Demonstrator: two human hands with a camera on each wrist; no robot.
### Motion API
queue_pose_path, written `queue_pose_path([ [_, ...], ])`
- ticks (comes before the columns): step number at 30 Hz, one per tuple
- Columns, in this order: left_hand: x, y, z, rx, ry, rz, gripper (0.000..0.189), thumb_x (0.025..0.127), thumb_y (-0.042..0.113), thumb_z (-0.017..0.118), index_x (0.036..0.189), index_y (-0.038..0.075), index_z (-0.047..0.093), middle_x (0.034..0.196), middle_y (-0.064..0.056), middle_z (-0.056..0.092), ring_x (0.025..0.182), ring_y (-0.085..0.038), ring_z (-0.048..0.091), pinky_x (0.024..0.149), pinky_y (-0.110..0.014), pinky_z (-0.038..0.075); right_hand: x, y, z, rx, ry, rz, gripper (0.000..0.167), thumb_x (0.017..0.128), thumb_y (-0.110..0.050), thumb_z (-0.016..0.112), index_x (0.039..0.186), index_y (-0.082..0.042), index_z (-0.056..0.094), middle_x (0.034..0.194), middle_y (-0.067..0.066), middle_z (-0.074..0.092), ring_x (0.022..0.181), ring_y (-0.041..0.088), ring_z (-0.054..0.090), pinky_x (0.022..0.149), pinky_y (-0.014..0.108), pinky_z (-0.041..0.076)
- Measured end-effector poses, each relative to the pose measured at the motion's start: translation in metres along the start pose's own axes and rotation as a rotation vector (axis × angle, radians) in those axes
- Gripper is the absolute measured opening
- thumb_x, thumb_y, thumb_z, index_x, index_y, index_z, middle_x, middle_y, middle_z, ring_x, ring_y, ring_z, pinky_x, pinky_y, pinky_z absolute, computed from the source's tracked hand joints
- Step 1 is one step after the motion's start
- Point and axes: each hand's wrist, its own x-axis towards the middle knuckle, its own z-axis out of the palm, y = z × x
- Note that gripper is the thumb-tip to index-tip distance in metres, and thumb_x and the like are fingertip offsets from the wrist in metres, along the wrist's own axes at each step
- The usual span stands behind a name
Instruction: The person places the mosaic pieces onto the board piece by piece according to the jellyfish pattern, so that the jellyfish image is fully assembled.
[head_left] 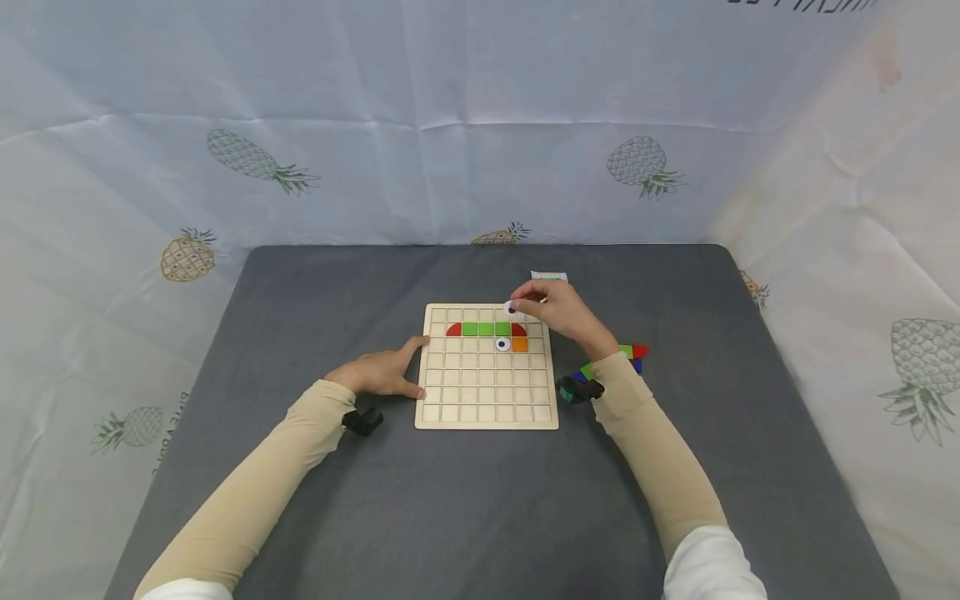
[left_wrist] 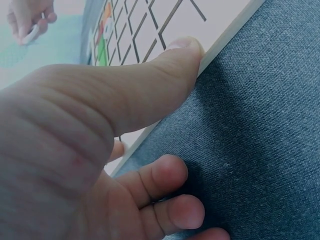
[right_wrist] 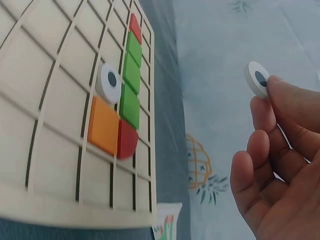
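Observation:
A square wooden grid board (head_left: 486, 400) lies on the table. My left hand (head_left: 381, 372) rests at its left edge, thumb and index finger spread on the rim; in the left wrist view the thumb (left_wrist: 145, 85) presses the border. Above the board's upper right, my right hand (head_left: 562, 310) pinches a round white eye piece (right_wrist: 256, 79) with a black dot between thumb and index finger. In the grid sit a row of green squares (right_wrist: 132, 74) with a red rounded piece (right_wrist: 127, 138) at one end and another red piece (right_wrist: 135, 28) at the other. An orange square (right_wrist: 103, 126) and a second eye piece (right_wrist: 108, 82) adjoin the row.
Several green, blue and red pieces (head_left: 640, 351) lie right of the board, partly hidden by the right forearm. A small printed card (head_left: 550, 275) lies beyond the board's far right corner. A pineapple-print cloth (head_left: 450, 183) hangs behind the dark grey table (head_left: 465, 517).

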Motion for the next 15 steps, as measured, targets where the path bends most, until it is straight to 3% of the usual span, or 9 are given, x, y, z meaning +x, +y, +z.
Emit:
queue_pose_path([
  [10, -0.004, 0.003, -0.001, -0.010, 0.001, -0.017, 0.099, 0.091, 0.045, 0.074, 0.162, 0.020, 0.009, 0.150, -0.022, 0.051, 0.128, -0.033, 0.060, 0.106, -0.051, 0.047, 0.020, -0.011, 0.028, 0.002, -0.083, -0.007, 0.018, 0.102, -0.019, 0.062, 0.112, -0.008, 0.072, 0.104, 0.010, 0.069, 0.089, 0.021, 0.058, 0.074, 0.031, 0.048],
  [15, -0.003, 0.004, -0.001, -0.003, 0.002, -0.024, 0.100, 0.090, 0.045, 0.075, 0.162, 0.021, 0.010, 0.150, -0.021, 0.053, 0.127, -0.032, 0.060, 0.105, -0.051, 0.047, 0.026, -0.009, 0.038, -0.002, -0.127, 0.011, 0.018, 0.103, -0.021, 0.061, 0.112, -0.009, 0.072, 0.104, 0.009, 0.069, 0.093, 0.029, 0.060, 0.078, 0.035, 0.048],
])
